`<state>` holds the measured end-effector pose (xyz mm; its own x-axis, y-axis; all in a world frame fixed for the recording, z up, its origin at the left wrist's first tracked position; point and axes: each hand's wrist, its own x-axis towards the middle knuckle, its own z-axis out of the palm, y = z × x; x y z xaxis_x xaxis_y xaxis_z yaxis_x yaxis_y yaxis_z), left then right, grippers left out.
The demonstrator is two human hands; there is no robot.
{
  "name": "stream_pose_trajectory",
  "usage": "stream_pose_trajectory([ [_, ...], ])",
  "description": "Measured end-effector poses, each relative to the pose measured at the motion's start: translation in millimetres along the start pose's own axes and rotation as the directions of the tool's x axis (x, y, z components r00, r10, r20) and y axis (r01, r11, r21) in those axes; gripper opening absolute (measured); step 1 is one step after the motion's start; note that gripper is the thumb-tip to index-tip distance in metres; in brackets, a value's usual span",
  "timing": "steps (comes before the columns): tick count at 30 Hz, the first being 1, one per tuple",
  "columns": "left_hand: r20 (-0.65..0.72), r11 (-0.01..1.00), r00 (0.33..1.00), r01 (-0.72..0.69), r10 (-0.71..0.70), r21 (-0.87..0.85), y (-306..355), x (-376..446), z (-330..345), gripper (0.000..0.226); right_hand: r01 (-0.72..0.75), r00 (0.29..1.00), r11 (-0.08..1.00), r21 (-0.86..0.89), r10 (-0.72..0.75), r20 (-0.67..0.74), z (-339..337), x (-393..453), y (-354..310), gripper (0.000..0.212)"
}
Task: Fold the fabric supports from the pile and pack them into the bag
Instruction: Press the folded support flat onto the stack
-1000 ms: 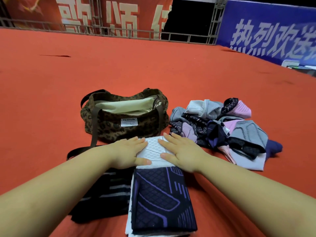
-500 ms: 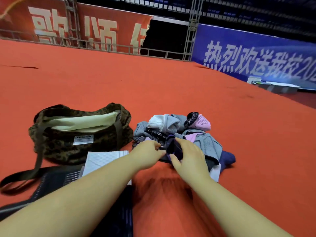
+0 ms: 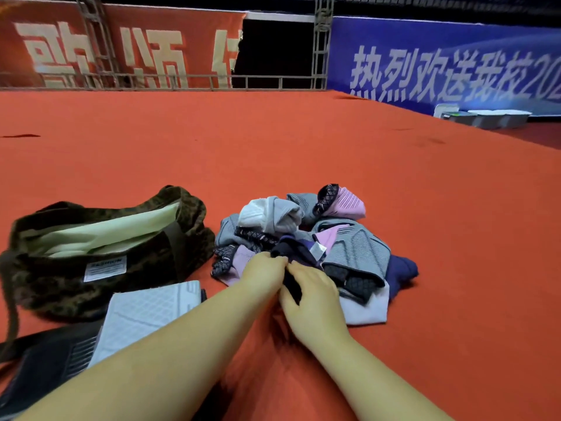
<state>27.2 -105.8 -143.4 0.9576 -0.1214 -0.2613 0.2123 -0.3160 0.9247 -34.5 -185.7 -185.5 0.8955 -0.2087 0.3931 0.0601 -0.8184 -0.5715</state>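
A pile of fabric supports [image 3: 306, 238] in grey, pink, white and navy lies on the red carpet at centre. My left hand [image 3: 265, 273] and my right hand [image 3: 312, 299] meet at the pile's near edge, both pinching a dark navy-purple support [image 3: 299, 253]. A leopard-print bag [image 3: 100, 253] stands open at the left, showing a pale green lining. A folded white support [image 3: 145, 314] lies in front of the bag, partly under my left forearm, beside a dark striped one [image 3: 51, 357].
Red carpet [image 3: 273, 141] stretches all around. The bag's dark strap [image 3: 12, 323] trails along the left edge. Metal railing and red and blue banners [image 3: 440, 62] close the back. Grey trays [image 3: 485, 118] sit far right.
My hands left the folded white support and reached right to the pile, where they closed on the dark navy-purple support. The view swung right and up.
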Motion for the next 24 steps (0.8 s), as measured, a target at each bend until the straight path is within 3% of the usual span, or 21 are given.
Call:
stream_pose_trajectory([
  [4, 0.045, 0.995, 0.997, -0.065, 0.061, 0.079, 4.6, -9.5, -15.8, 0.029, -0.007, 0.999, 0.994, 0.113, 0.012, -0.044, -18.4, -2.3, -8.8, 0.052],
  [7, 0.086, 0.98, 0.981, -0.181, 0.174, 0.079, 10.5, -22.1, -33.8, 0.017, -0.068, 0.99, 0.974, 0.218, 0.092, -0.103, -39.2, 3.0, -14.4, 0.03],
  [9, 0.107, 0.969, 0.966, -0.24, 0.234, 0.056, 16.7, -34.8, -47.7, 0.028, -0.095, 0.98, 0.955, 0.279, 0.139, -0.143, -49.3, 4.9, -19.4, 0.031],
  [11, 0.138, 0.951, 0.95, -0.295, 0.281, 0.089, 23.0, -49.8, -60.2, 0.025, -0.111, 0.977, 0.941, 0.318, 0.162, -0.136, -55.8, 4.3, -27.7, 0.035],
  [16, 0.216, 0.932, 0.916, -0.359, 0.338, 0.06, 23.0, -84.1, -84.7, 0.047, -0.069, 0.984, 0.946, 0.316, 0.116, -0.135, -62.4, -9.8, -54.3, 0.026],
  [20, 0.134, 0.904, 0.902, -0.421, 0.41, 0.071, 19.2, -108.6, -92.8, 0.043, -0.108, 0.989, 0.926, 0.361, 0.139, -0.059, -63.3, -33.8, -77.2, 0.006],
  [24, 0.011, 0.896, 0.899, -0.437, 0.438, 0.072, 19.3, -120.5, -96.7, 0.042, -0.159, 0.981, 0.845, 0.511, 0.193, -0.015, -63.3, -59.7, -98.1, 0.021],
])
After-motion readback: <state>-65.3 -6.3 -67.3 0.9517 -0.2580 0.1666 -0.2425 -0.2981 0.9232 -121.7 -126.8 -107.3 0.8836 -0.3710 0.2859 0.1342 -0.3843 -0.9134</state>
